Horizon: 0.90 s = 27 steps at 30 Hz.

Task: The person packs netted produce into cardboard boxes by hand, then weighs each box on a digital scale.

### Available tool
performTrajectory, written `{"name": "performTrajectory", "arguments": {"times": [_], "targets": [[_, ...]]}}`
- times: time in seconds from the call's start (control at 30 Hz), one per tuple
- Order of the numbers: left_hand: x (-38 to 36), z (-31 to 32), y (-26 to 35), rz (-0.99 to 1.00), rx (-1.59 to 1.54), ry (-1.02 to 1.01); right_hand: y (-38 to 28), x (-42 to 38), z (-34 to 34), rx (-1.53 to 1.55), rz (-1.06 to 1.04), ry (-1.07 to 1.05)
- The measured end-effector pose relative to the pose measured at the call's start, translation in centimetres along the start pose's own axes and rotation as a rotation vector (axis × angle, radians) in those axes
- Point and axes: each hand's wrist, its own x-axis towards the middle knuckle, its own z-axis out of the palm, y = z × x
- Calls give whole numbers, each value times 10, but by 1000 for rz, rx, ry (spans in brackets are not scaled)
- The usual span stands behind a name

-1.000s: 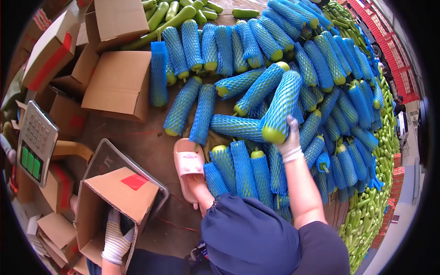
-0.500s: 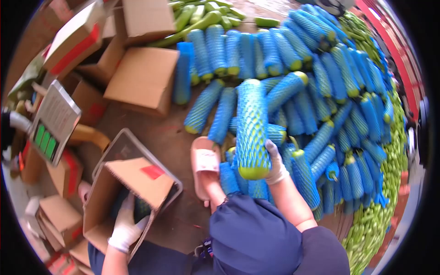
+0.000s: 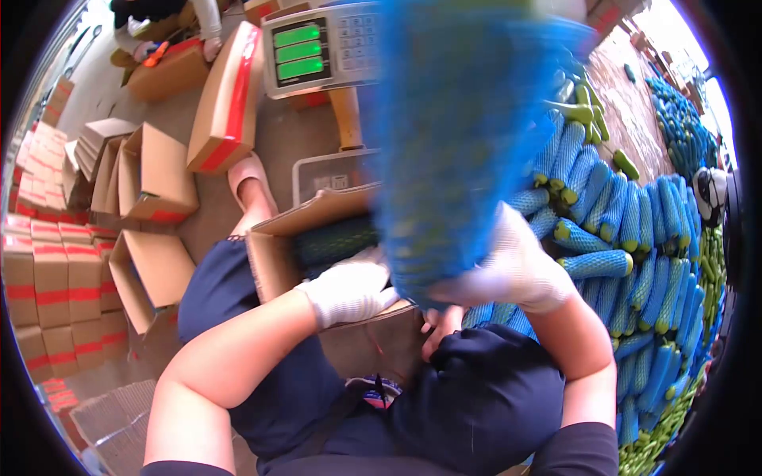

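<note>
My right hand [image 3: 508, 270], in a white knit glove, grips the lower end of a green gourd in a blue foam net [image 3: 448, 159]. The gourd is held up close to the camera and smeared by motion. My left hand [image 3: 349, 287], gloved too, lies over the near edge of an open cardboard box [image 3: 274, 266], thumb apart from the fingers; its fingertips are partly hidden behind the gourd. Inside the box lies a dark green netted gourd [image 3: 337, 240]. The box rests by a metal-rimmed scale platform [image 3: 313, 170], between my legs.
A scale display [image 3: 302, 54] with green readouts stands ahead. Netted gourds [image 3: 635, 214] are piled at the right, bare green ones [image 3: 583, 107] behind. Empty cartons [image 3: 155, 186] and stacked taped boxes [image 3: 59, 278] are at the left. Another person's hands [image 3: 147, 51] work at a box.
The view has swung rightward across the pile and tilted up. My right hand has brought the gourd from over the pile to above the box. My left hand has drawn back to the box's edge.
</note>
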Motion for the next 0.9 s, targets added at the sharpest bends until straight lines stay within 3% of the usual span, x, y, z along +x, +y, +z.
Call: {"name": "performTrajectory", "arguments": {"times": [0.07, 0.1, 0.2, 0.23, 0.27, 0.4, 0.53, 0.6, 0.63, 0.67, 0.73, 0.8, 0.9], "targets": [[6, 19, -22, 192, -376, 56, 3, 38, 27, -455, 24, -131], [-2, 12, -9, 189, -356, 62, 16, 49, 36, -401, 83, -189], [-27, -24, 33, 168, -158, 30, 47, 64, 39, -903, -101, -292], [-27, -21, 30, 67, -119, -86, 59, 64, 35, -1066, -151, -295], [-35, -10, 31, 61, 48, 23, 73, 62, 26, -1227, -206, -294], [-36, -13, 26, 9, -53, -35, 95, 55, 13, -1710, -219, -457], [-40, -27, 36, -65, 4, -58, 79, 61, 35, -1848, -84, -474], [-45, -23, 41, -70, 98, -11, 46, 59, 50, -1777, 147, -546], [-54, -28, 48, -45, 171, 37, 36, 55, 49, -1741, 28, -501], [-61, -34, 51, -31, 201, 72, 21, 56, 47, -1654, 46, -470], [-77, -73, 65, -15, 83, -35, 0, 56, 35, -1514, 7, -359], [-98, -92, 49, 266, -48, 357, -20, 52, 22, -1408, 6, -211], [-108, -125, 39, 259, -491, 680, -22, 37, 0, -1207, 52, 26]]}}
